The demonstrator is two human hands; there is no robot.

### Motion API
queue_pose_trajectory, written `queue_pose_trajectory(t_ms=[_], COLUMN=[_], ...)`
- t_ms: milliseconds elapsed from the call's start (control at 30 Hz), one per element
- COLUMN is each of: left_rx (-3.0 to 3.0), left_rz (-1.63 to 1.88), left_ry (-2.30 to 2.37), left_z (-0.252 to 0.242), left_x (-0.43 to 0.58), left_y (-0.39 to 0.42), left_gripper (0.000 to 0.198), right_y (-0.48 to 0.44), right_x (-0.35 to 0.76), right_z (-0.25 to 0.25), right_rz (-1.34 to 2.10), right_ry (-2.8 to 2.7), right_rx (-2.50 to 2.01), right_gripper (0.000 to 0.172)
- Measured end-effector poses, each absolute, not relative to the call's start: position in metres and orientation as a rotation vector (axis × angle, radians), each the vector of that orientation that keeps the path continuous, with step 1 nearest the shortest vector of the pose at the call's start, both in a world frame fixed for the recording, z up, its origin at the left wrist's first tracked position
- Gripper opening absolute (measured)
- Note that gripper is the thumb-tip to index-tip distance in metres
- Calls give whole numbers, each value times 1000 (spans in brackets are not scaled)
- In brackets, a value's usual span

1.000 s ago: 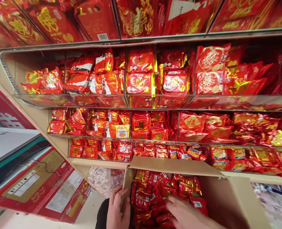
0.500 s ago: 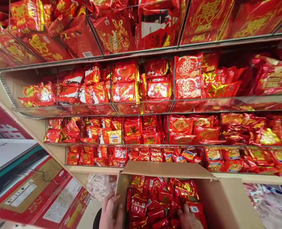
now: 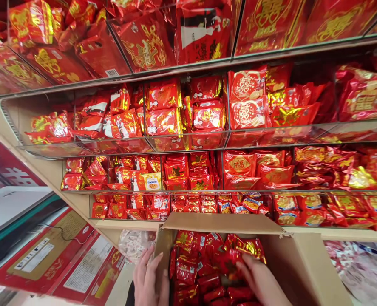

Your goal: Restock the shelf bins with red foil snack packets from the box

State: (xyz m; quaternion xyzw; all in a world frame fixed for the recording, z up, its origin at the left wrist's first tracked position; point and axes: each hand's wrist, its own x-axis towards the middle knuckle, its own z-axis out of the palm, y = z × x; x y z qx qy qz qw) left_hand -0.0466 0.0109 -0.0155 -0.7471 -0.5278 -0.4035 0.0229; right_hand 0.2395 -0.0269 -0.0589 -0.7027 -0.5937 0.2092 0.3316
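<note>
An opened cardboard box (image 3: pixel 218 223) stands at the bottom centre, holding many small red and gold foil snack packets (image 3: pixel 186 268). My left hand (image 3: pixel 150 278) is at the box's left wall, fingers spread and stretched, touching or very near the edge. Inside the box, my right hand (image 3: pixel 260 278) has its thumb and fingers at a blurred red snack packet (image 3: pixel 225 260), which it appears to pinch. Its palm and lower fingers are partly hidden.
Shelves with clear dividers (image 3: pixel 188 142) rise behind the box, filled with red packets. One yellow cookie packet (image 3: pixel 152 182) stands out. Clear plastic bags (image 3: pixel 134 245) lie left and right of the box. Red printed cartons (image 3: pixel 52 255) are at the lower left.
My right hand has moved up and slightly right inside the box, with a red packet shifting at its fingertips. The fingers of my left hand have spread at the box's edge.
</note>
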Motion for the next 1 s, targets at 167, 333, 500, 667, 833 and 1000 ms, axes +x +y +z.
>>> queue_pose_trajectory(t_ms=[167,333,500,667,833,1000], left_rx=[-2844,-2719,-2622,-2613,-2587,-2549], left_rz=[-1865,-1924,-1709,-1566,-1586,-1866], left_ry=[-2228,-2443,-2375,-2476,-2436,-2551], left_z=[23,34,25,18,20,24], left_x=[26,62,59,55,54,54], left_y=[-1,3,2,-2,-3,-6], left_gripper=[47,31,34,36,40,42], right_y=[-32,-39,-36,-33,-40,-45], right_x=[224,195,190,190,179,174], right_z=[7,18,23,20,10,12], right_rz=[1032,1150,913,814,770,941], right_ry=[-1218,-1083,-1146,-1189,-1036,-862], right_rx=[-1468,-1325,-1394,-1502,-1532,-1605], right_gripper=[30,24,26,32,35,43])
